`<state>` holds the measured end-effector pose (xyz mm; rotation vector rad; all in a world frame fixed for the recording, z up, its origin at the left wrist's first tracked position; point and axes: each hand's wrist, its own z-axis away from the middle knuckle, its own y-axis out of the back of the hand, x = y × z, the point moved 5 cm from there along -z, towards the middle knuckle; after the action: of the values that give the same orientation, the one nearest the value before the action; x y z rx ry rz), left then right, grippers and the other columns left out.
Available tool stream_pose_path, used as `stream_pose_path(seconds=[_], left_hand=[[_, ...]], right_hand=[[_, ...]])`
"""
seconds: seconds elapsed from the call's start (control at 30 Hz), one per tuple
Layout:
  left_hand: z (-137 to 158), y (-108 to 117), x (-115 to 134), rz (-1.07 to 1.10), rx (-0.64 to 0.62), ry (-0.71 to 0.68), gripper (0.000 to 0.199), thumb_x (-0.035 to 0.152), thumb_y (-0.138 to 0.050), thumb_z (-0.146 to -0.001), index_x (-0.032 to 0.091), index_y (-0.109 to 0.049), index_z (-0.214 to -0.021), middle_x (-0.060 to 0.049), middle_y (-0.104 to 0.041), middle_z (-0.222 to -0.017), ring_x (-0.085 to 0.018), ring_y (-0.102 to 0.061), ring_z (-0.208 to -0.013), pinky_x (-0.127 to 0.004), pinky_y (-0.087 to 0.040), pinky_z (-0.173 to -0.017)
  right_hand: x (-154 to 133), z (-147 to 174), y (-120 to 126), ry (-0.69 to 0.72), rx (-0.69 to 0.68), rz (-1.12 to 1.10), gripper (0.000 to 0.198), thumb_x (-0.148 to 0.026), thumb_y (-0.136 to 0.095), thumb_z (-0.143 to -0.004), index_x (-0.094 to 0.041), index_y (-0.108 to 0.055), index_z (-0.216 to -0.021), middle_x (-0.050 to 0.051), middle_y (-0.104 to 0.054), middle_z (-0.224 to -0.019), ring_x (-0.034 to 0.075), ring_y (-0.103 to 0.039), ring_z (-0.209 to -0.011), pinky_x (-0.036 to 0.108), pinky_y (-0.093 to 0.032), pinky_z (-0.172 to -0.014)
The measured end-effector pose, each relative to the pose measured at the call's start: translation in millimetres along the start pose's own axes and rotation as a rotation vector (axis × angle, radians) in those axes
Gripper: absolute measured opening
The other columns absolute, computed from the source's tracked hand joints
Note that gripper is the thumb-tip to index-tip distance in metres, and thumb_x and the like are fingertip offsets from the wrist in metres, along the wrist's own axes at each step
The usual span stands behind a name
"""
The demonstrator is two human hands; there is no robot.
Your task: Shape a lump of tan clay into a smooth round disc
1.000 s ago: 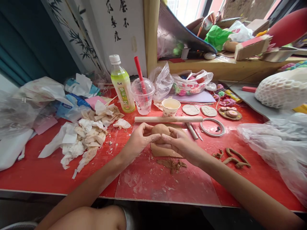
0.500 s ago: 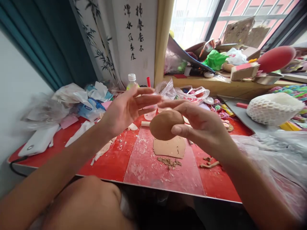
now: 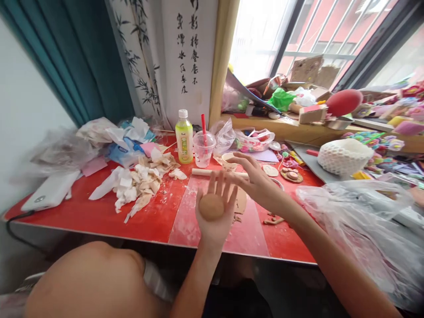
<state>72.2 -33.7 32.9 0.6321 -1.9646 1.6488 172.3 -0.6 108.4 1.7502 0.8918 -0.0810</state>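
The left hand is turned palm up over the near edge of the worktop, fingers spread apart, and the brown clay ball lies loose on its palm. The right hand reaches in from the right edge, fingers stretched out and parted, at the paper cup; whether they touch it is hard to tell from here. A rolling pin lies between that cup and the clay slab. A bottle stands towards the far edge, a white device lies by the near left corner
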Motion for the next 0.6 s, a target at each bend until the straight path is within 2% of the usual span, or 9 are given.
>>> stream_pose_path(seconds=[0.1,0.17,0.3,0.4,0.5,0.6], left_hand=[[2,26,-16,0.043,0.118,0.013,0.044,0.045,-0.021,-0.093,0.044,-0.028,-0.136,0.010,-0.030,-0.149,-0.015,-0.030,-0.137,-0.038,-0.039,-0.106],[1,36,-24,0.083,0.192,0.077,0.042,0.040,-0.025,-0.093,0.046,-0.030,-0.134,0.012,-0.030,-0.149,-0.014,-0.030,-0.137,-0.038,-0.040,-0.105],[4,50,-40,0.236,0.466,0.239,0.043,0.024,-0.033,-0.087,0.042,-0.044,-0.124,0.010,-0.041,-0.142,-0.012,-0.035,-0.135,-0.031,-0.041,-0.104],[11,58,-49,0.392,0.641,0.295,0.036,0.029,-0.036,-0.086,0.032,-0.048,-0.119,0.004,-0.040,-0.144,-0.014,-0.035,-0.134,-0.029,-0.041,-0.104],[13,60,-47,0.419,0.644,0.228,0.045,0.049,-0.029,-0.086,0.029,-0.044,-0.123,0.001,-0.032,-0.149,-0.018,-0.034,-0.135,-0.033,-0.040,-0.105],[12,57,-40,0.309,0.517,0.143,0.054,0.055,-0.021,-0.086,0.031,-0.036,-0.132,0.002,-0.029,-0.150,-0.018,-0.031,-0.137,-0.036,-0.038,-0.107]], right_hand=[[49,-10,-20,-0.048,0.021,0.213,0.033,-0.039,-0.039,-0.094,-0.020,-0.051,-0.118,0.011,-0.059,-0.118,0.024,-0.058,-0.107,0.038,-0.049,-0.084],[82,-17,-36,-0.051,0.004,0.297,0.031,-0.034,-0.042,-0.092,-0.017,-0.054,-0.115,0.014,-0.061,-0.114,0.026,-0.059,-0.104,0.041,-0.047,-0.084],[123,-26,-65,-0.019,-0.041,0.380,0.027,-0.032,-0.046,-0.090,-0.017,-0.056,-0.110,0.014,-0.064,-0.104,0.027,-0.059,-0.098,0.042,-0.045,-0.083],[129,-28,-76,0.011,-0.038,0.433,0.025,-0.034,-0.050,-0.089,-0.016,-0.055,-0.106,0.013,-0.062,-0.101,0.027,-0.058,-0.095,0.042,-0.043,-0.084],[127,-27,-80,0.028,-0.040,0.466,0.026,-0.034,-0.050,-0.088,-0.016,-0.053,-0.107,0.014,-0.059,-0.105,0.028,-0.057,-0.096,0.041,-0.044,-0.081],[125,-25,-83,0.043,-0.049,0.490,0.024,-0.032,-0.048,-0.089,-0.016,-0.051,-0.108,0.014,-0.056,-0.106,0.027,-0.056,-0.093,0.039,-0.044,-0.077]])
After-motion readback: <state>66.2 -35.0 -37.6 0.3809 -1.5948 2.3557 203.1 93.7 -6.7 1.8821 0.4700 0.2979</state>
